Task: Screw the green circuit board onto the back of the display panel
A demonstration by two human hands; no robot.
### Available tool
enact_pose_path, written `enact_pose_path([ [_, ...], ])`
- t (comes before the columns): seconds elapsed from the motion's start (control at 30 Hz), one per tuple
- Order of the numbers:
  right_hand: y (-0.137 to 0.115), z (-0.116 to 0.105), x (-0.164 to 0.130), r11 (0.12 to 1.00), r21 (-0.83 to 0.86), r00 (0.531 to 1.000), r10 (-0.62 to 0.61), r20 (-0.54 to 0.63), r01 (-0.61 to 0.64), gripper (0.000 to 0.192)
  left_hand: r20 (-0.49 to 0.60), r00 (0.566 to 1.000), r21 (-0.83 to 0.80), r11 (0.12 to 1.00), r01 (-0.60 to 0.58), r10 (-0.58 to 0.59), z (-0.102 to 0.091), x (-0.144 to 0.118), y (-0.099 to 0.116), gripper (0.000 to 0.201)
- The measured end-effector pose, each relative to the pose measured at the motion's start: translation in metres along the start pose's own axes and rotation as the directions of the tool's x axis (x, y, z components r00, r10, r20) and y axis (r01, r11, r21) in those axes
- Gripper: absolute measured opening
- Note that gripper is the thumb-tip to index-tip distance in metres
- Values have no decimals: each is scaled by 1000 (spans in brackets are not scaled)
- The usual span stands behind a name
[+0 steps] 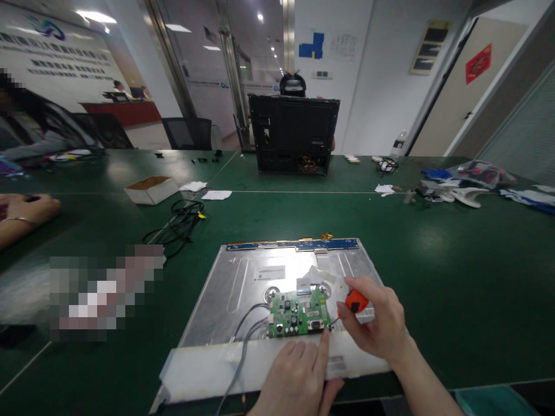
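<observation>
A metal display panel (247, 300) lies on the table in front of me, with a green circuit board (299, 312) on its back. My right hand (377, 318) is closed round the orange handle of a screwdriver (356, 301). Its thin shaft slants down to the board's lower right corner. My left hand (299, 367) rests over the panel's near edge, its index finger stretched to that same corner beside the tip. The thumb stands apart and no object shows in this hand. Grey cables (244, 352) run from the board's left side toward me.
On the green table (281, 214) are a cardboard box (151, 190), coiled black cables (184, 222) and paper scraps. A black monitor housing (295, 133) stands upright at the back, a person behind it. Another person's hand (30, 214) rests at left. Plastic-wrapped parts (481, 173) lie right.
</observation>
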State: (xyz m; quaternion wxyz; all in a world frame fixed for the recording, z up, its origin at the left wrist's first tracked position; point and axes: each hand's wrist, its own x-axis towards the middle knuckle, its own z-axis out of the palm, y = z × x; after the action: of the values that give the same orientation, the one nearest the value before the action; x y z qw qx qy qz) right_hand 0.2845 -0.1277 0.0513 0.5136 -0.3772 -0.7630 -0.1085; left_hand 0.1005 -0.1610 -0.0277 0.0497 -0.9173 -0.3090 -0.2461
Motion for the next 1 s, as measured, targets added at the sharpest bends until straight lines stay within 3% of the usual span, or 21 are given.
enact_pose_path([
  [0.33,1,3,-2,994,31,994,-105,-42,106,29,-3,1000,-13,1000,-1,1,-3,2,1,49],
  [0.6,2,4,-5,995,29,993,-98,-65,100,32,17,1000,-25,1000,5,-4,-2,0,1,42],
  [1.0,1,3,-3,999,26,999,-32,-1,32,27,17,1000,-26,1000,3,-3,-1,1,0,44],
])
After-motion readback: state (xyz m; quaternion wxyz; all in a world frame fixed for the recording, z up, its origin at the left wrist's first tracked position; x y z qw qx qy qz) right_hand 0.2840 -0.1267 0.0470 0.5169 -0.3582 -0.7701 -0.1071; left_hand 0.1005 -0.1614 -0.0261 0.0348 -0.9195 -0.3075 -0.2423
